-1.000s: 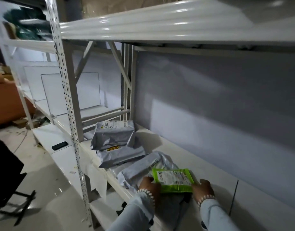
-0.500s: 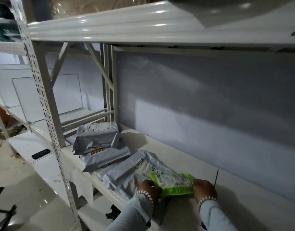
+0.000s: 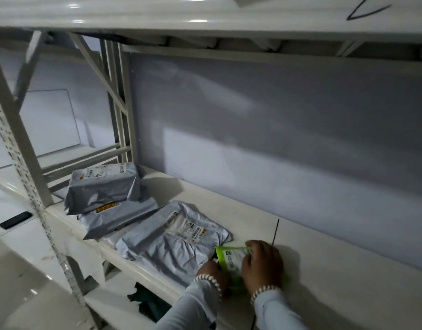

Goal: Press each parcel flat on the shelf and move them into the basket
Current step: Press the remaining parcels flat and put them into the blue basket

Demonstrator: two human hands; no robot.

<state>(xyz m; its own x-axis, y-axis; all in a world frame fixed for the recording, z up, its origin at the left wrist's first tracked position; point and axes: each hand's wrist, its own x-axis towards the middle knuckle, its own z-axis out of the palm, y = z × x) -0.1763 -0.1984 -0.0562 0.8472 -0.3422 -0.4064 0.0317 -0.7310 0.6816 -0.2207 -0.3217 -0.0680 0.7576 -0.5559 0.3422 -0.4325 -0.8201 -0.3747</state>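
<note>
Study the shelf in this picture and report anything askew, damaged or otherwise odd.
The grey parcels lie crumpled and overlapping, none square to the shelf edge; two are stacked crookedly at the left. A dark green cloth hangs bunched beneath. The green parcel lies under both hands, left hand and right hand.

Small lime-green parcel (image 3: 231,258) flat on white shelf (image 3: 324,270), three grey parcels (image 3: 174,239) beside it

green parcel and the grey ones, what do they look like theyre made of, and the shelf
Green parcel: thin glossy plastic film, probably poly mailer; bright sheen, white paper label.
Grey parcels: soft matte plastic mailer film, judging by creases and wrinkles, with paper labels stuck on.
Shelf: likely painted metal; smooth off-white surface, glossy highlights on the beam above.
</note>
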